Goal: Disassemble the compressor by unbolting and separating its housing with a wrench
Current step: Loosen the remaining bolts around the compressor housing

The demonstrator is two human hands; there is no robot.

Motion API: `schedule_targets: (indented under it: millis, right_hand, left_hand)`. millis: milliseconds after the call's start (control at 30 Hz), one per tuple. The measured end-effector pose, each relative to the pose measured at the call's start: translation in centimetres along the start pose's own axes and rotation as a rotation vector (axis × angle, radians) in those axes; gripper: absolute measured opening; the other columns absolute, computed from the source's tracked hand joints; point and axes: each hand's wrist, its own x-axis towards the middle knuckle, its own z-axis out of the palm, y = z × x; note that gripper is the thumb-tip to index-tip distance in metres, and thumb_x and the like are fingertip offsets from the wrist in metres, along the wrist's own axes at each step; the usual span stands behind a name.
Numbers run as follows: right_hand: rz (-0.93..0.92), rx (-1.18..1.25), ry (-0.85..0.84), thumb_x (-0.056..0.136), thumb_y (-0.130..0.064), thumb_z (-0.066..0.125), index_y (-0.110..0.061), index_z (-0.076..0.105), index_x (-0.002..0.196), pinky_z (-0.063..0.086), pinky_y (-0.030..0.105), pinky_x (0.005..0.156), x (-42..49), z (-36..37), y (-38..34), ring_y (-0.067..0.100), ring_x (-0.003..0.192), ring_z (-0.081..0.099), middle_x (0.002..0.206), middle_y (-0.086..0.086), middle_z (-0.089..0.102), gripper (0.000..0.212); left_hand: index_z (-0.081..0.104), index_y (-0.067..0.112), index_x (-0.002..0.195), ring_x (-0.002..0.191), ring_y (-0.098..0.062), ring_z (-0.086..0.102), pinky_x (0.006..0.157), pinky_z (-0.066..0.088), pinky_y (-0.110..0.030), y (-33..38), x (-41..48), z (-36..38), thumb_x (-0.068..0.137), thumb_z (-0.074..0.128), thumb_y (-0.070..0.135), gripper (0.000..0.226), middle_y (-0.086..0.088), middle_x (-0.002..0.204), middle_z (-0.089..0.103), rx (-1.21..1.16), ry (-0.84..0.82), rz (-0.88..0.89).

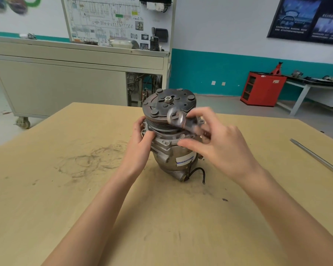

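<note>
The fingers (197, 112) of the right hand (225, 146) are pinching a wrench (188, 126) near its head. The tool is so smeared by motion blur that its ring end is showing only as a pale loop in front of the pulley (161, 126), and whether that end is sitting on a fastener cannot be told. The left hand (140, 144) is gripping the compressor (173, 156) on its left side, with the thumb lying across the flange and the other fingers curling round behind. The compressor is standing upright near the middle of the worktop (65, 189), clutch plate (181, 100) uppermost and a short black cable (198, 172) trailing from its base. The step in hand is looking like bringing the wrench onto one of the housing bolts (182, 136) ringing the flange below the pulley. To do it well, the person is probably needing to seat the ring fully and squarely over the bolt head before loading it, since a half-seated ring on a grimy head is likely to slip and round it. The body is tall and resting on a small base, so the left hand is going to have to resist the turning force, or the unit is liable to twist or tip. A long screwdriver (315, 158) is lying well apart near the worktop's right edge.
</note>
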Motion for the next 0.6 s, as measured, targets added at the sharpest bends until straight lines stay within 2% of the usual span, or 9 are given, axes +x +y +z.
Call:
schedule_targets:
  millis: [67, 100, 200, 233, 300, 400, 467, 533, 600]
  right_hand:
    - [0.053, 0.049, -0.043, 0.083, -0.061, 0.036, -0.031, 0.04, 0.106, 0.034, 0.015, 0.049, -0.1, -1.3, -0.2, 0.001, 0.049, 0.045, 0.061, -0.024, 0.052, 0.039]
    - [0.05, 0.038, -0.049, 0.085, -0.059, 0.029, -0.031, 0.04, 0.101, 0.033, 0.018, 0.051, -0.3, -1.9, -0.3, 0.002, 0.052, 0.046, 0.063, -0.025, 0.051, 0.034]
    - [-0.02, -0.127, -0.011, 0.096, -0.037, 0.039, -0.02, 0.054, 0.091, 0.037, 0.028, 0.056, -0.8, -3.1, -0.4, 0.008, 0.058, 0.046, 0.059, -0.014, 0.045, 0.023]
    - [-0.032, -0.173, -0.011, 0.096, -0.032, 0.044, -0.018, 0.058, 0.09, 0.041, 0.036, 0.058, -1.0, -3.1, -0.5, 0.012, 0.062, 0.047, 0.062, -0.014, 0.045, 0.021]
    - [-0.011, -0.16, -0.018, 0.094, -0.032, 0.045, -0.019, 0.06, 0.088, 0.043, 0.04, 0.059, -1.3, -3.1, -0.7, 0.017, 0.064, 0.049, 0.063, -0.013, 0.047, 0.02]
    - [0.076, 0.023, 0.025, 0.091, -0.029, 0.052, -0.024, 0.063, 0.086, 0.039, 0.025, 0.054, -1.5, -3.3, -0.5, 0.012, 0.059, 0.049, 0.058, -0.007, 0.052, 0.013]
    - [0.185, 0.305, 0.036, 0.089, -0.022, 0.059, -0.025, 0.067, 0.087, 0.035, 0.013, 0.048, -1.6, -3.4, -0.5, 0.005, 0.054, 0.049, 0.058, -0.005, 0.055, 0.009]
    - [0.254, 0.617, 0.126, 0.09, -0.019, 0.059, -0.022, 0.068, 0.081, 0.033, 0.014, 0.044, -1.7, -3.2, -0.6, 0.002, 0.048, 0.043, 0.055, -0.008, 0.052, 0.012]
    - [0.261, 0.761, 0.319, 0.095, -0.018, 0.052, -0.017, 0.063, 0.075, 0.031, 0.02, 0.041, -1.7, -2.7, -0.7, 0.007, 0.045, 0.041, 0.054, -0.006, 0.049, 0.023]
  left_hand:
    - [0.029, 0.028, 0.146, 0.112, 0.0, 0.049, 0.088, 0.039, -0.018, -0.1, 0.1, 0.0, 0.1, 0.04, 0.025, 0.048, 0.01, 0.139, 0.045, -0.004, 0.002, -0.013]
    - [0.028, 0.029, 0.147, 0.112, 0.002, 0.049, 0.088, 0.04, -0.019, -0.1, 0.1, 0.0, 0.1, 0.04, 0.026, 0.048, 0.011, 0.138, 0.045, -0.005, 0.0, -0.018]
    - [0.028, 0.03, 0.146, 0.113, -0.002, 0.052, 0.083, 0.039, -0.016, 0.0, 0.1, 0.0, 0.1, 0.039, 0.026, 0.048, 0.009, 0.138, 0.047, -0.009, 0.0, -0.031]
    - [0.029, 0.029, 0.146, 0.116, -0.006, 0.052, 0.084, 0.039, -0.017, 0.0, 0.1, 0.0, 0.1, 0.039, 0.026, 0.047, 0.008, 0.138, 0.047, -0.008, 0.003, -0.032]
    - [0.029, 0.028, 0.146, 0.117, -0.007, 0.05, 0.088, 0.039, -0.021, 0.1, 0.0, 0.0, 0.1, 0.039, 0.025, 0.047, 0.009, 0.139, 0.047, -0.012, 0.009, -0.03]
    - [0.028, 0.028, 0.147, 0.116, -0.007, 0.049, 0.091, 0.037, -0.024, 0.2, 0.0, 0.0, 0.1, 0.039, 0.023, 0.048, 0.01, 0.138, 0.045, -0.005, 0.007, -0.022]
    - [0.028, 0.028, 0.147, 0.119, -0.009, 0.049, 0.094, 0.038, -0.026, 0.2, 0.0, 0.0, 0.1, 0.039, 0.023, 0.048, 0.01, 0.138, 0.044, -0.002, 0.004, -0.02]
    - [0.028, 0.028, 0.147, 0.118, -0.008, 0.049, 0.093, 0.037, -0.026, 0.2, 0.0, 0.0, 0.1, 0.039, 0.023, 0.048, 0.01, 0.138, 0.045, 0.001, 0.005, -0.018]
    - [0.028, 0.029, 0.147, 0.111, -0.003, 0.051, 0.087, 0.038, -0.02, 0.2, 0.1, 0.0, 0.1, 0.039, 0.023, 0.048, 0.012, 0.135, 0.045, 0.004, 0.006, -0.018]
